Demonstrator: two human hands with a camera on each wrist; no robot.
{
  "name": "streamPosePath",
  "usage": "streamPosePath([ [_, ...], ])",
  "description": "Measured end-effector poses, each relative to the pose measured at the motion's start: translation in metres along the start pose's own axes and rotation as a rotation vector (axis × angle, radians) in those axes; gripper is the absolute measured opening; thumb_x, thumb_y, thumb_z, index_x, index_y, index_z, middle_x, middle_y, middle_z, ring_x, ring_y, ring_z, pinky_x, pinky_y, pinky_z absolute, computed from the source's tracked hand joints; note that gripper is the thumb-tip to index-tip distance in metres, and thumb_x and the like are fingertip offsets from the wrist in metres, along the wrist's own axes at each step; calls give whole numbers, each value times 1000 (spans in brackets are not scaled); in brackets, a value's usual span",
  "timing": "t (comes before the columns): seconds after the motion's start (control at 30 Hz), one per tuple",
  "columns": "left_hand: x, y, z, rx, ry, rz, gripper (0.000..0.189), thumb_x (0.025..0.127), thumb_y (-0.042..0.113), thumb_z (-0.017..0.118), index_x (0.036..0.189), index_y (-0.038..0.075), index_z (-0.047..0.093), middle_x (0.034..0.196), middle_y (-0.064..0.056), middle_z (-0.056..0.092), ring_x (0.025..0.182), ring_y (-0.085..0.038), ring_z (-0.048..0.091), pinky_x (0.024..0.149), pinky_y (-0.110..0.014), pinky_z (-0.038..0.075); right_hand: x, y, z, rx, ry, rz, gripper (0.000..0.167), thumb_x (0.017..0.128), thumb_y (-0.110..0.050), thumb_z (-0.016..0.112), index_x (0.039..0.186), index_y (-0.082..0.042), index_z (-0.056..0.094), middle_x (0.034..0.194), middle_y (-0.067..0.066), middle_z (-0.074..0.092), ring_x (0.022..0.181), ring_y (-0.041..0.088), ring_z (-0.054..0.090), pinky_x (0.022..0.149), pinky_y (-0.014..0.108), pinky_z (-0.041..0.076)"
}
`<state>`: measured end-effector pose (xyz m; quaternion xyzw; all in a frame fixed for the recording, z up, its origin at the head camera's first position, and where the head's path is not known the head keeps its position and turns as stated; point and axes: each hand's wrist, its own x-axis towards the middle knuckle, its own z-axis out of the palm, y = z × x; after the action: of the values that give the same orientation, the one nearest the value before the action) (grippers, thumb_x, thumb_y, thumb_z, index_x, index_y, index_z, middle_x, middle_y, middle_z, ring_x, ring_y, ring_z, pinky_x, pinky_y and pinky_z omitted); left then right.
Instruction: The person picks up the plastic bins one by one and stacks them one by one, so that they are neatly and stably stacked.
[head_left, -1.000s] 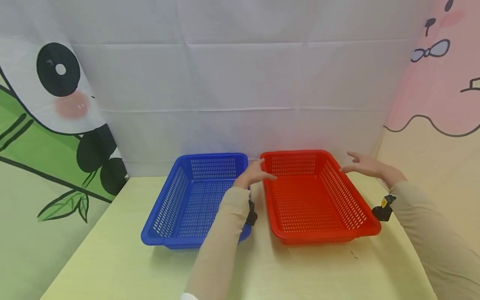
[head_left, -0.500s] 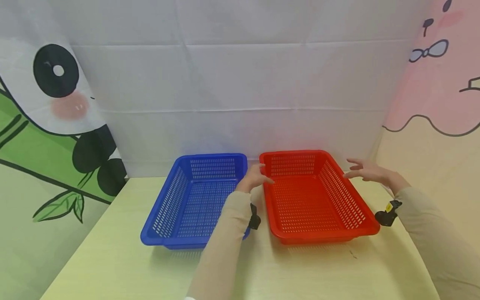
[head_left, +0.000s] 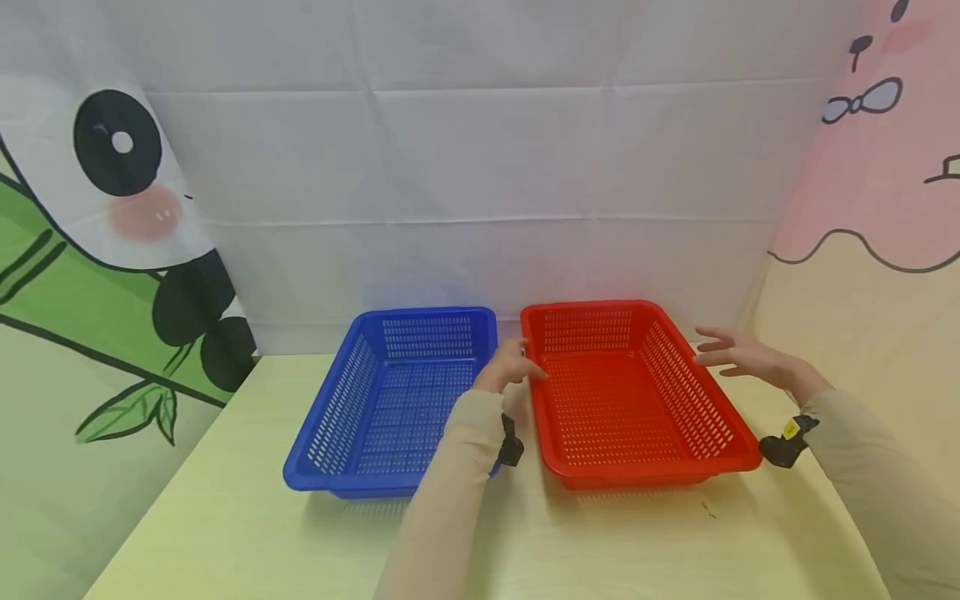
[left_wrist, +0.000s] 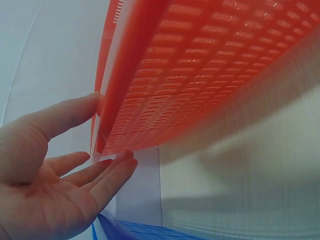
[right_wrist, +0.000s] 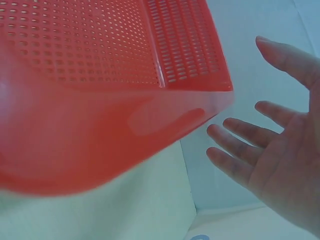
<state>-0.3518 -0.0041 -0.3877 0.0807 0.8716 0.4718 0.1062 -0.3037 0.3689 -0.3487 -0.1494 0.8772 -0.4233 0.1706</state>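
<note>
A red plastic basket [head_left: 611,400] with slotted walls stands on the table. At its left rim is my left hand [head_left: 506,367], between it and a blue basket [head_left: 390,400]. In the left wrist view this hand [left_wrist: 55,175] has its thumb at the red rim and its fingers spread loosely below. My right hand [head_left: 750,360] hovers just outside the red basket's right rim, fingers extended. The right wrist view shows that hand [right_wrist: 275,140] with fingers spread and nothing in them, a small gap from the rim. Both baskets hold nothing visible.
The pale yellow table [head_left: 585,550] carries both baskets side by side. A white cloth backdrop [head_left: 480,167] hangs close behind them. Printed cartoon sheets stand at left and right. A small dark mark [head_left: 708,509] lies in front of the red basket.
My right hand has moved slightly right and down, away from the red basket's rim, its fingers spreading. My left hand has shifted slightly down toward me. The baskets have stayed in place.
</note>
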Motion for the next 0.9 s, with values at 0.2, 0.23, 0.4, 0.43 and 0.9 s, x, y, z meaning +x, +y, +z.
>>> streamPosePath([
  [0.2, -27, 17, -2, -95, 2, -50, 75, 74, -2, 68, 138, -4, 31, 129, -23, 46, 110, -32, 52, 85, -43, 48, 0, 6, 3, 58, -29, -26, 73, 92, -21, 49, 144, 0, 2, 141, 35, 18, 124, 49, 29, 95, 57, 35],
  [0.23, -9, 2, 2, -103, -4, -34, 78, 72, -1, 71, 138, -3, 30, 127, -23, 47, 106, -31, 54, 82, -43, 50, 0, 8, 4, 63, -30, -28, 73, 92, -21, 49, 144, 0, 2, 141, 34, 18, 124, 49, 30, 95, 56, 36],
  [0.4, 108, -95, 28, -192, -59, 2, 101, 54, 11, 86, 139, 6, 32, 114, -14, 55, 85, -21, 61, 64, -37, 55, -1, 14, 6, 101, -35, -48, 73, 91, -18, 50, 144, 0, 4, 142, 34, 19, 124, 48, 31, 92, 52, 41],
  [0.43, 132, -113, 33, -224, -80, -7, 104, 51, 12, 88, 139, 9, 33, 112, -11, 56, 82, -18, 61, 60, -36, 55, -1, 16, 7, 107, -35, -52, 73, 91, -18, 50, 144, 1, 4, 142, 34, 19, 124, 48, 30, 92, 52, 41],
  [0.9, -17, 1, -3, -264, -122, -41, 78, 74, -5, 69, 139, -1, 28, 119, -21, 54, 97, -28, 60, 78, -38, 52, 0, 30, 17, 162, -30, -96, 68, 89, -12, 53, 144, 1, 14, 146, 26, 16, 127, 44, 28, 92, 57, 38],
])
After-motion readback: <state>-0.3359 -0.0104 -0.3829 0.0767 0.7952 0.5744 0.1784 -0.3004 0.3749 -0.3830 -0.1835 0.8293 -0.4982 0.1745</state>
